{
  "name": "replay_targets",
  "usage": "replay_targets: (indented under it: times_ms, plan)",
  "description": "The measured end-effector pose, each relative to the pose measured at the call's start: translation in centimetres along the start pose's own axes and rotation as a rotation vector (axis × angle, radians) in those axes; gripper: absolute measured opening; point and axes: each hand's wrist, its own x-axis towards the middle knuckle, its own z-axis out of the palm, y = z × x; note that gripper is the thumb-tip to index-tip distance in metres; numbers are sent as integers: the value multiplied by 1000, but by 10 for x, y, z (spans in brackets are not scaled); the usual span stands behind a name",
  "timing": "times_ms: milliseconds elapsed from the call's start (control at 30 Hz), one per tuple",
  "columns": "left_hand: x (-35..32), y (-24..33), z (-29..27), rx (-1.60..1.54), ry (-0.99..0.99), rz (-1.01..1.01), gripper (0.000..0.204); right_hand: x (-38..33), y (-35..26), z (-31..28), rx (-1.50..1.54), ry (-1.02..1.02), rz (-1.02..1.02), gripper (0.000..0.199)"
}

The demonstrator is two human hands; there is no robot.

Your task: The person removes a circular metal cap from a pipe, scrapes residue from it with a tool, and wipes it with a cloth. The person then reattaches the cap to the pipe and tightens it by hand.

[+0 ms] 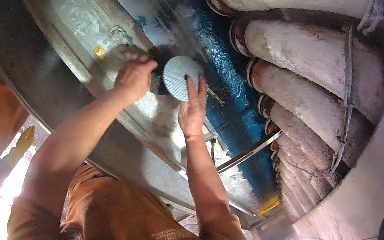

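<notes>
My right hand (193, 112) holds a round, pale blue-grey disc with a ribbed, gridded face (177, 75). Its fingers lie over the disc's right side, and some fingertips look dark with grime. Just left of the disc, my left hand (134, 79) is closed, fingers curled down by a dark gap in the metal surface. Whatever those fingers grip is hidden. Both hands are over a worn, whitish metal ledge (78, 26). An open-ended wrench (216, 97) lies just right of the disc, on the dark blue surface.
Thick whitish pipes (294, 46) run in a row along the right. A metal bar (249, 153) slants across the blue surface. A yellow piece (269, 204) lies at the ledge's lower right end. A co-worker in orange clothing with a yellow glove (22, 142) stands at the left.
</notes>
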Motion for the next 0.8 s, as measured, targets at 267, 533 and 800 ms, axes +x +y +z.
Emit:
replay_targets:
  times_ms: [267,533,800]
  plan:
    - [4,-18,5,-888,-314,-759,45,1,6,42,-292,-95,-200,72]
    - [-1,-41,60,-494,-140,-537,44,-10,1,48,-511,-175,-182,67]
    - [0,-25,44,-267,-115,-474,55,-9,4,43,-270,-182,-74,61]
